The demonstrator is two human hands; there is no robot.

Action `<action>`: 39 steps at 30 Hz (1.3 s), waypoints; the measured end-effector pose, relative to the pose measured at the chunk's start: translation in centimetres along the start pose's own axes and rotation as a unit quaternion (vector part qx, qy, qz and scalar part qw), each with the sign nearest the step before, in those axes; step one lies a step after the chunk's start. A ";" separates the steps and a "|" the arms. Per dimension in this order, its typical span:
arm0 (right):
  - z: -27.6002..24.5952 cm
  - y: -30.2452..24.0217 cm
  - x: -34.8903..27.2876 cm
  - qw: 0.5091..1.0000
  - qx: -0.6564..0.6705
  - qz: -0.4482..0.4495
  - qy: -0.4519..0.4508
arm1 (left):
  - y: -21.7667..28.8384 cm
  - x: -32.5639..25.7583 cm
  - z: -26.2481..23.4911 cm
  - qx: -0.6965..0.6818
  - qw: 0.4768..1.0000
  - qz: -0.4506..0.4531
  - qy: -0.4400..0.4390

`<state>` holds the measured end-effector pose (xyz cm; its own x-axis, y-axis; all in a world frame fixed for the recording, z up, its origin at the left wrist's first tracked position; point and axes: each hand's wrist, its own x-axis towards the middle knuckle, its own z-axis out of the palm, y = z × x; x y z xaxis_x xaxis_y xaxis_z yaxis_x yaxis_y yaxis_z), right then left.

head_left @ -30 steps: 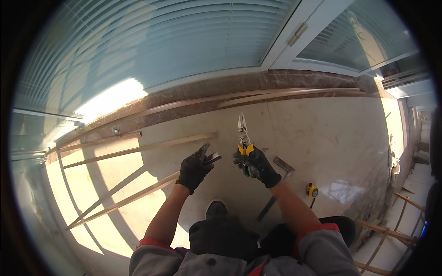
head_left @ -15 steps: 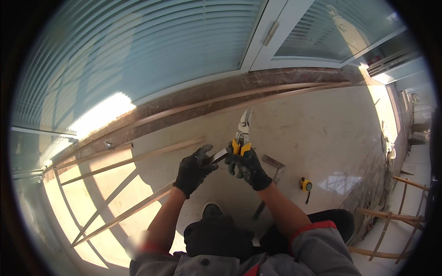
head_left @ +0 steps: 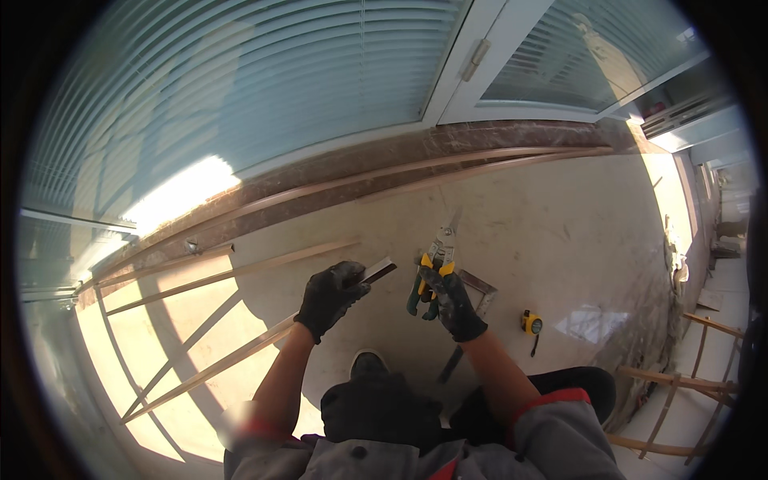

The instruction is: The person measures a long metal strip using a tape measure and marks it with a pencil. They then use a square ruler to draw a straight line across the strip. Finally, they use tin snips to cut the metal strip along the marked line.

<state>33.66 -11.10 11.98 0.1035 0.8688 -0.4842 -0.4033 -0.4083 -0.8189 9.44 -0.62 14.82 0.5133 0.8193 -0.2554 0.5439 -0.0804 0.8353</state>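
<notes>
My left hand (head_left: 330,294) grips the thin metal strip (head_left: 374,273); my right hand (head_left: 450,300) is closed on the yellow-handled snips (head_left: 433,264) beside it — cutting step, blades must meet the strip's end.

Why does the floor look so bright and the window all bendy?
Head view: sunlight falls on the floor in bright patches with striped shadows at left; glare whitens the window blinds; the fisheye lens bends straight edges near the rim; the gloved hands and snips look fairly sharp.
</notes>
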 end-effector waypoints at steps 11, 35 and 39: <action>3.0 1.8 -0.2 0.956 0.275 0.007 -0.100 | 4.9 0.0 -0.2 0.007 0.987 -0.041 -0.155; 0.9 -1.6 -0.7 0.946 0.223 0.027 -0.235 | 5.5 -1.3 -1.7 0.152 0.976 0.132 -0.085; 4.9 -1.7 -1.1 0.907 0.348 -0.053 -0.233 | 7.8 -1.5 -2.5 0.058 0.986 0.031 -0.154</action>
<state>29.79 -10.02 15.41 -0.1553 0.9830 -0.0985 -0.9059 -0.1814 -0.3825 11.29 -1.03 22.94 0.7151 0.6013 -0.3564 0.5682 -0.2031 0.7974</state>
